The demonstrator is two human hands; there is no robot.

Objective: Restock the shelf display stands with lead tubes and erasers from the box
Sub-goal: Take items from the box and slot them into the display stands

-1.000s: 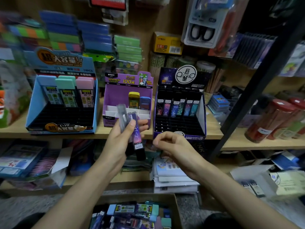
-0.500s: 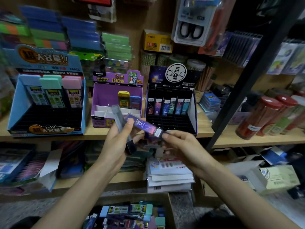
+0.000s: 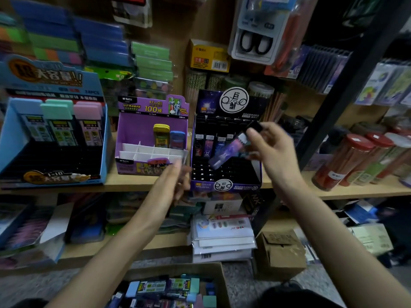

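Since the earlier frames, a purple tube (image 3: 225, 151) had been taken from the left hand (image 3: 175, 181) by the right hand (image 3: 274, 152) and carried up over the black stand (image 3: 224, 185).

Three stands were ranged side by side on the shelf (image 3: 133, 185). The blue stand (image 3: 13, 134) was set at the left with three pastel-capped packs. The purple stand (image 3: 153, 110) was set in the middle with two packs at its back. The black stand at the right was filled along one back row only, its front slots left open. Below, stock was seen in the box (image 3: 213, 270) on the floor.

The tube was pinched at its black-capped end by the right hand and held tilted, its lower end aimed down-left over the open slots, not yet seated. The left hand was blurred in front of the purple stand; whether anything was held in it could not be told.

Slotting of this tube was judged the step in hand. Next, it would need to be turned upright and lowered into a free slot.
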